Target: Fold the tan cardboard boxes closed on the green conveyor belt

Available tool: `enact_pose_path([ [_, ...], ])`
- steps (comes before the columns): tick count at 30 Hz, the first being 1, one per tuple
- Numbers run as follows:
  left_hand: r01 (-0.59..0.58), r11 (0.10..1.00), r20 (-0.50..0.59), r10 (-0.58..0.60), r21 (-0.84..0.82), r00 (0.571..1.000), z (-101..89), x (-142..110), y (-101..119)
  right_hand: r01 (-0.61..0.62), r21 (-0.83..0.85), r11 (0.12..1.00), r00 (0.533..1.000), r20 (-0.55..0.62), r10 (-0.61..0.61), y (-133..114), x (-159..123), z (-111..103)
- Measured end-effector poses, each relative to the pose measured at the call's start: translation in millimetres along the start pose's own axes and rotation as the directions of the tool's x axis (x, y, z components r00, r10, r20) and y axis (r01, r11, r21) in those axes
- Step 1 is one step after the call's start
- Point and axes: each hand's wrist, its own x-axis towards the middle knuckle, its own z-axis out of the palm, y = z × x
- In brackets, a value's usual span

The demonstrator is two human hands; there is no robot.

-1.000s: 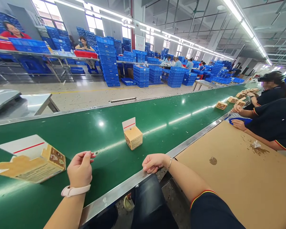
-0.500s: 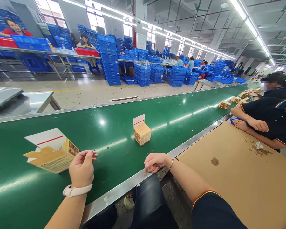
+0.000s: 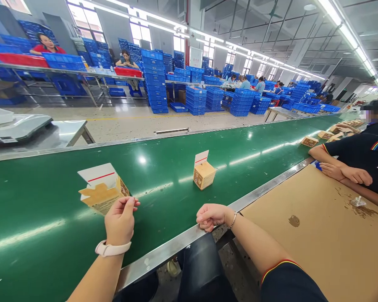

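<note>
Two hands, both empty and loosely clenched: left hand [image 3: 119, 222], right hand [image 3: 211, 217] on steel belt rail [image 3: 157, 258]. Two near cartons on green conveyor belt [image 3: 50, 209]: half-folded carton [image 3: 102, 188] at 11 o'clock, just beside left fingertips [image 3: 127, 202], contact hard to tell; upright carton [image 3: 204, 175] at 12 o'clock from right hand. Further cartons [image 3: 324, 135] at far right, too small to count.

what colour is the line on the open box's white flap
Red, a thin stripe on the white flap, best seen in the head view
</note>
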Motion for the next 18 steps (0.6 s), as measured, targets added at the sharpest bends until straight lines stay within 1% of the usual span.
enact_pose_path([
  [8,0.033,0.999,0.015,-0.033,-0.018,0.999,1.3,-3.8,3.7,-0.008,-0.023,1.0,1.0,-0.008,0.007,3.3,0.6,-5.3],
  [11,0.042,0.999,0.031,-0.041,-0.029,0.999,0.7,-4.6,3.4,-0.004,-0.026,1.0,1.0,-0.013,0.004,5.8,3.6,-2.5],
  [14,0.04,0.999,0.027,-0.039,-0.03,0.999,-1.2,-4.1,1.6,0.008,-0.022,1.0,0.999,-0.034,-0.009,1.5,-0.4,3.7],
  [15,0.041,0.999,0.025,-0.04,-0.026,0.999,-1.9,-3.8,0.9,0.05,-0.019,0.999,0.993,-0.104,-0.052,-3.7,-6.3,5.1],
  [16,0.044,0.999,0.021,-0.043,-0.022,0.999,-2.6,-3.5,0.4,0.132,-0.021,0.991,0.961,-0.244,-0.133,-11.5,-15.6,5.4],
  [17,0.05,0.999,0.017,-0.049,-0.019,0.999,-3.2,-3.5,0.1,0.226,-0.04,0.973,0.89,-0.398,-0.223,-21.7,-28.6,4.2],
  [18,0.061,0.998,0.016,-0.061,-0.018,0.998,-3.8,-3.7,0.2,0.386,-0.126,0.914,0.638,-0.679,-0.363,-33.9,-45.3,1.3],
])
